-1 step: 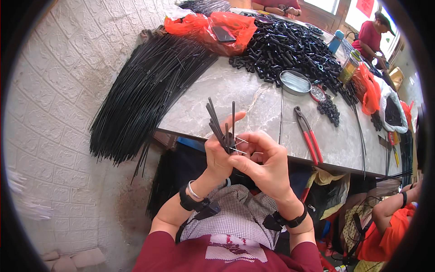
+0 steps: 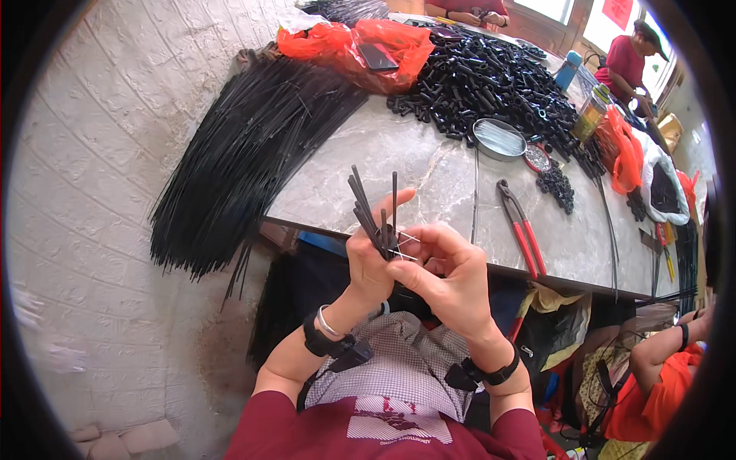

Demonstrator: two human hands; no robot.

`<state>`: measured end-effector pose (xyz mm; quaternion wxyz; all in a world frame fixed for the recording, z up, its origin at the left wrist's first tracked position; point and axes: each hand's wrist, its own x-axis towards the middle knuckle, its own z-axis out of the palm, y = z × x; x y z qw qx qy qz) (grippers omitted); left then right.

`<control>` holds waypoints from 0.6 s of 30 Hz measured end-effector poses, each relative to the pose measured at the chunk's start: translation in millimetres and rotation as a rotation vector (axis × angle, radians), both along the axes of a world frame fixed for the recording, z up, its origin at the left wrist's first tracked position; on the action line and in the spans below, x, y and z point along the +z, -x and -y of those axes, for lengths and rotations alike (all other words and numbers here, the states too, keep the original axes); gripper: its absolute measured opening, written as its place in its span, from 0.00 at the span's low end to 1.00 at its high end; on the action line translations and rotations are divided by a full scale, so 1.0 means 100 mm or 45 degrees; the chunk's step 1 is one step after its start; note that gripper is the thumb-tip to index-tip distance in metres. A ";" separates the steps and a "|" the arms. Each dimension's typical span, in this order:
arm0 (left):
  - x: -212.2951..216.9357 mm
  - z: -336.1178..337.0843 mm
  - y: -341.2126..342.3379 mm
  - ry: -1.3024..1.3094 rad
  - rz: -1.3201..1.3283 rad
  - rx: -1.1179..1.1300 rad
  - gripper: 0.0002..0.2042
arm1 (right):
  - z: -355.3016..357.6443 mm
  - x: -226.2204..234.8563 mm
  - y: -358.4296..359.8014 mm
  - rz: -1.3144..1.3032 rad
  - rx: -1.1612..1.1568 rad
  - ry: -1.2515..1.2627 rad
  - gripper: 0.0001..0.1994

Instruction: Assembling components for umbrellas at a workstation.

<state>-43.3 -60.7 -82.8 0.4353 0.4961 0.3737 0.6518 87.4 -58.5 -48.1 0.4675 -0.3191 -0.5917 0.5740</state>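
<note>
Hiding behind fingers: rod bases

A long grey marbled stone table runs away toward bright windows at the far end, where daylight pours in. On the left rises a whitewashed wall with an embossed brick pattern, grubby low down. Under the table's edge it is dark and cluttered.

I observe no change: beside the red-handled pliers, my left hand and right hand grip the black rods exactly as before.
</note>
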 end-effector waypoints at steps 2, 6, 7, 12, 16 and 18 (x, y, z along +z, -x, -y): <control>-0.07 -0.01 0.00 -0.012 -0.032 0.036 0.50 | 0.01 0.00 0.00 0.082 0.019 0.001 0.20; -0.06 -0.04 -0.03 -0.079 -0.060 0.106 0.50 | 0.03 -0.03 0.04 -0.233 0.034 0.159 0.11; -0.04 -0.04 -0.04 -0.107 -0.139 0.154 0.51 | 0.02 -0.06 0.05 -0.294 0.019 0.148 0.08; -0.10 -0.10 -0.09 0.033 0.053 0.057 0.51 | 0.01 -0.26 0.13 -0.372 -0.163 -0.122 0.07; -0.15 -0.16 0.06 0.098 0.019 -0.041 0.52 | -0.17 -0.27 -0.12 0.393 -0.214 -0.373 0.12; -0.18 -0.20 0.16 0.073 0.092 -0.028 0.51 | -0.43 -0.50 -0.47 1.020 -0.557 -0.773 0.23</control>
